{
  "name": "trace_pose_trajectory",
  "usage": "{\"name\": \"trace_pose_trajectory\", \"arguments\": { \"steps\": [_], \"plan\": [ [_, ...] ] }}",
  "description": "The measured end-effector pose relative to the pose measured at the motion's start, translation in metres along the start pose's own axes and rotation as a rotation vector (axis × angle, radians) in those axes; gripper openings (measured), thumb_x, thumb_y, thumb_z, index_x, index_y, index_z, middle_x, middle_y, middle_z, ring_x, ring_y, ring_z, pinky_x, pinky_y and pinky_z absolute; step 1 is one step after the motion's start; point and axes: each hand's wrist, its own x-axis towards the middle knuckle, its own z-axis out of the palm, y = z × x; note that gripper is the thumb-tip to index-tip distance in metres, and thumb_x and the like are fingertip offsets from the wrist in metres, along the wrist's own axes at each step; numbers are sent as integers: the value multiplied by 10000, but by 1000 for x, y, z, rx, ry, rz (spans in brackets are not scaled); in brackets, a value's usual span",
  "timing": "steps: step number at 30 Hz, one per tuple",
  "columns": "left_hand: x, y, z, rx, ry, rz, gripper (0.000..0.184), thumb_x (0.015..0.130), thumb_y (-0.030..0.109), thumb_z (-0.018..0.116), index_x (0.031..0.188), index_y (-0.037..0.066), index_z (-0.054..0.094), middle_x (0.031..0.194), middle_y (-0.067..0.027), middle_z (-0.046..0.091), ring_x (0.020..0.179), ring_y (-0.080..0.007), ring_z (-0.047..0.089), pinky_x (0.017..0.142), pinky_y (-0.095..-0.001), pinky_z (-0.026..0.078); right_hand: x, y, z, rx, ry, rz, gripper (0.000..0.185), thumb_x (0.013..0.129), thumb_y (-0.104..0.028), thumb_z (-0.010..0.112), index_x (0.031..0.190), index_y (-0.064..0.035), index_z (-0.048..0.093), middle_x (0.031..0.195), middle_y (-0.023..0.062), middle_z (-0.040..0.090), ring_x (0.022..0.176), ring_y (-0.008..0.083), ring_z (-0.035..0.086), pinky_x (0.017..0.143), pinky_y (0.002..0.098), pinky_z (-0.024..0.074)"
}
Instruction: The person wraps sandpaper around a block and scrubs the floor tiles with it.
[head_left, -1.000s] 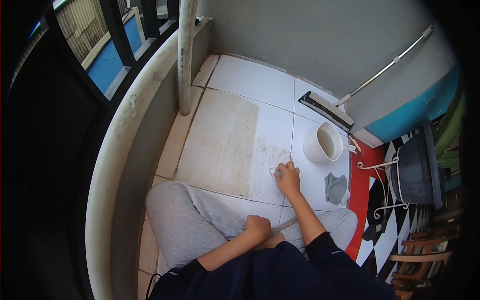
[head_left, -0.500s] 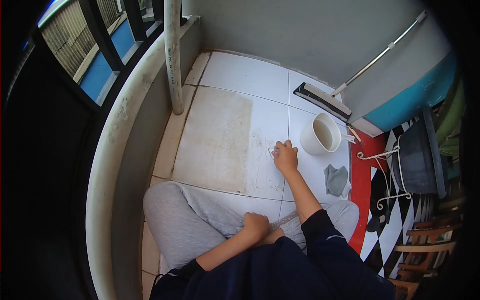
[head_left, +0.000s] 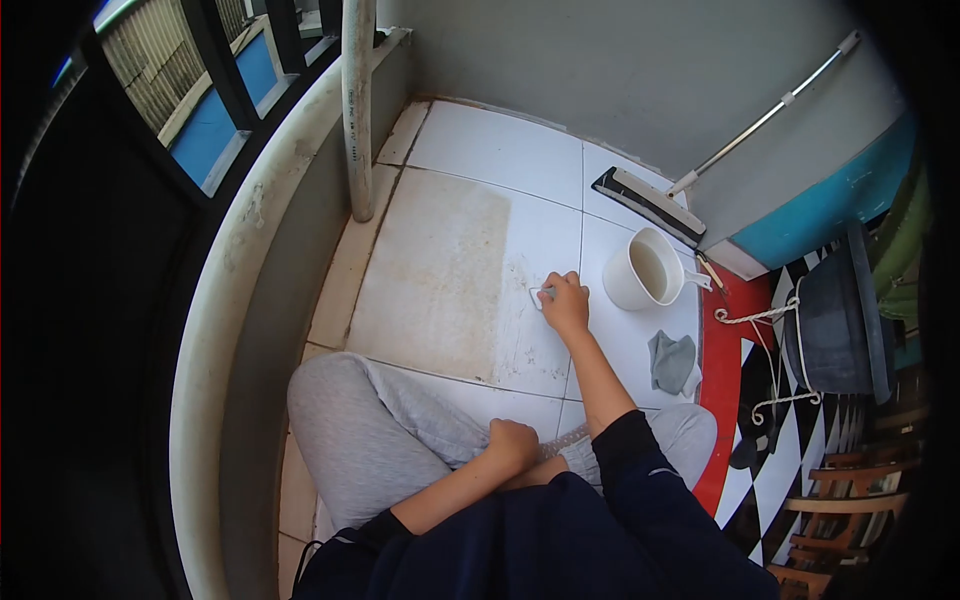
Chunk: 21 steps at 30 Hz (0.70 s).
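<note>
My right hand is closed around a small white-and-grey tool with a triangular white tip; its exact kind does not show. The tip is at a white floor tile with grey smears, beside a yellowish stained area. Resting on my lap, my left hand is curled into a fist with nothing visible in it. A white dipper holding cloudy liquid stands right of my right hand. Below the dipper, a crumpled grey cloth lies on the tiles.
A floor squeegee leans against the grey wall. A white pipe and a low curved ledge border the left. To the right are a dark plant pot on a white metal stand and wooden chairs.
My right hand has shifted slightly left with the tool, whose white tip now shows more. My left hand stays on my lap. The view has moved a little.
</note>
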Motion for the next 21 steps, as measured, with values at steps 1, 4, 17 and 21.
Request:
{"name": "trace_pose_trajectory", "arguments": {
  "steps": [1,4,17,21],
  "plan": [
    [-3,-3,-2,0,6,-13,287,788,319,490,852,90,652,836,-85,661,772,-242,633,652,-384,447,8,-3,2,8,-1,-12,120,735,-119,644,835,-131,579,969,70,484,848,320,458,708,398,455],
    [-8,-2,-9,-15,23,36,300,786,327,492,850,81,652,831,-97,660,764,-249,635,643,-387,451,8,-9,1,-30,-7,-4,126,732,-138,651,839,-120,586,953,78,498,853,325,462,712,395,430],
    [-8,6,-10,12,-12,21,255,800,253,460,854,95,653,851,-93,659,792,-238,628,659,-386,431,-48,-12,6,-83,110,-141,138,701,-98,658,820,-118,591,968,80,475,863,321,433,659,390,453],
    [-9,1,-7,13,3,23,272,793,287,478,854,90,655,853,-96,660,806,-245,630,678,-392,435,-28,-11,6,-115,59,-55,159,716,-104,654,860,-126,590,990,77,479,891,329,442,665,401,467]
  ]
}}
